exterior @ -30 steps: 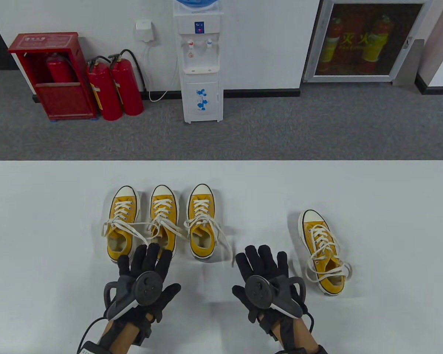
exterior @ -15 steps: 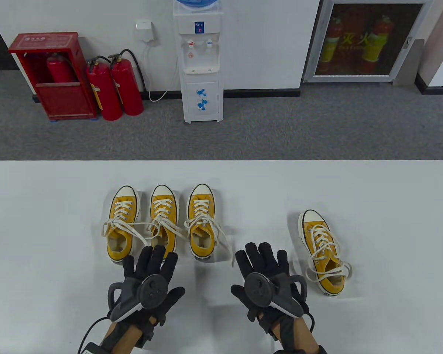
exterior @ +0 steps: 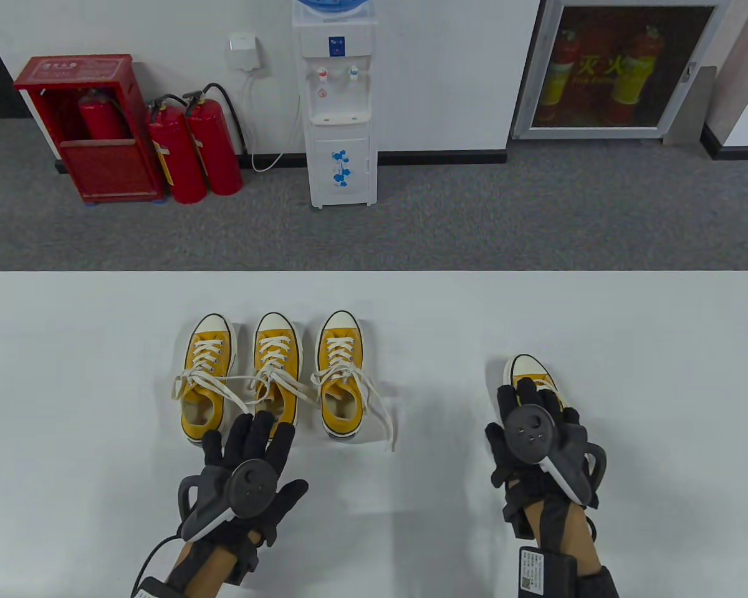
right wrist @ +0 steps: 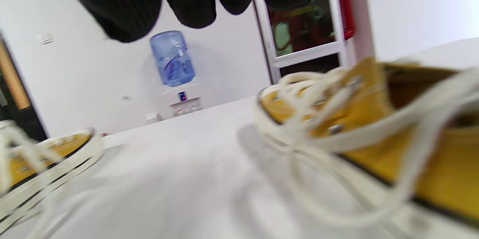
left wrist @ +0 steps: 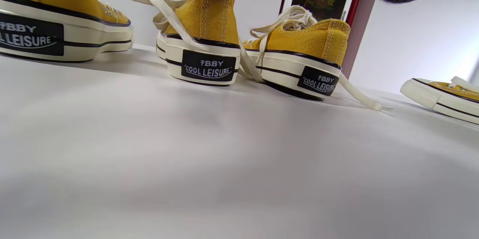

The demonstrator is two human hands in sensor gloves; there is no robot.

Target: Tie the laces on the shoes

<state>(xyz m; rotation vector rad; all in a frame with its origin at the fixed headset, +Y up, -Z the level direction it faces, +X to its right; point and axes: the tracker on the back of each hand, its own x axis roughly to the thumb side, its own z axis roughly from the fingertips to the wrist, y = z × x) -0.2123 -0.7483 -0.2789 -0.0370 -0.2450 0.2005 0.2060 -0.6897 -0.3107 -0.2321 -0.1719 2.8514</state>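
Right hand over the lone yellow sneaker, left hand resting by the row of three.

The right hand [exterior: 532, 430] hangs over the lone yellow sneaker [exterior: 527, 369] at the right of the white desk [exterior: 68, 386], fingers spread above it; whether it touches the shoe or its laces [right wrist: 336, 130] I cannot tell. The left hand [exterior: 246, 464] lies released, fingers splayed, just behind the heels of the three sneakers in a row [exterior: 274, 367], whose loose laces [exterior: 374, 398] trail onto the desk. The flat cotton laces look soft, limp and light, likely to slip unless pinched firmly near their free ends. The canvas shoe is light, so it may slide when pulled; steadying its rubber sole should help.
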